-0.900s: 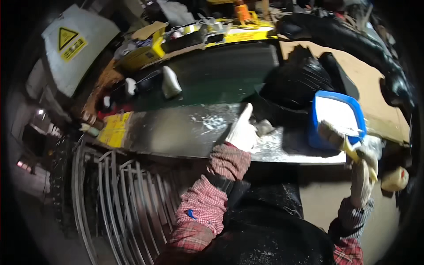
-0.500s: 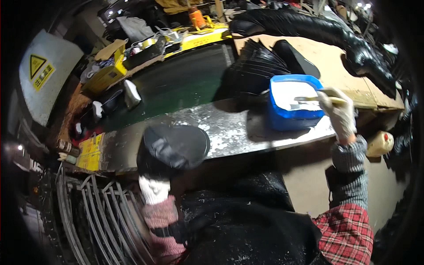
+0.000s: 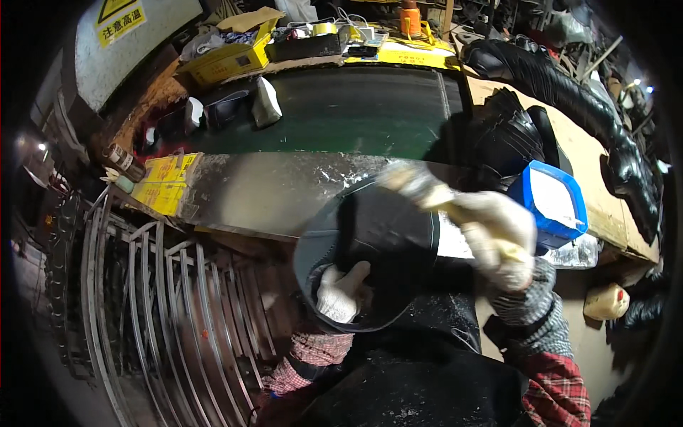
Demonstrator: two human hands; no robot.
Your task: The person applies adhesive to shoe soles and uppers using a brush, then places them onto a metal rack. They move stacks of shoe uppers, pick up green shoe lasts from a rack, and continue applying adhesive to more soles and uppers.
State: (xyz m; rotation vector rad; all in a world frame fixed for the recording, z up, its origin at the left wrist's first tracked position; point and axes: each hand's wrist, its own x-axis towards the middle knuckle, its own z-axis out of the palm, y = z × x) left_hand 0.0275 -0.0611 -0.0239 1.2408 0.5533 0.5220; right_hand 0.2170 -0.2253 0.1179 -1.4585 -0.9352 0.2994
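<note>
Gloved left hand (image 3: 340, 293) grips a round black rubber piece (image 3: 370, 256); right hand (image 3: 501, 238) clasps a blurred brush (image 3: 416, 183).

Cluttered workshop: glue-stained metal bench (image 3: 270, 192), stacked rubber parts (image 3: 569, 92).

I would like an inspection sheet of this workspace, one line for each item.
Surface: metal bench top, smeared white.
Job's things: round black rubber piece; brush blurred over it; blue tub of white paste.
Clutter: yellow boxes, black hose, tan jug.
Hands: left hand grips the rubber piece; right hand grips the brush; both gloved.
Cables: white cords at back.
Surroundings: curved metal rods at left.
</note>
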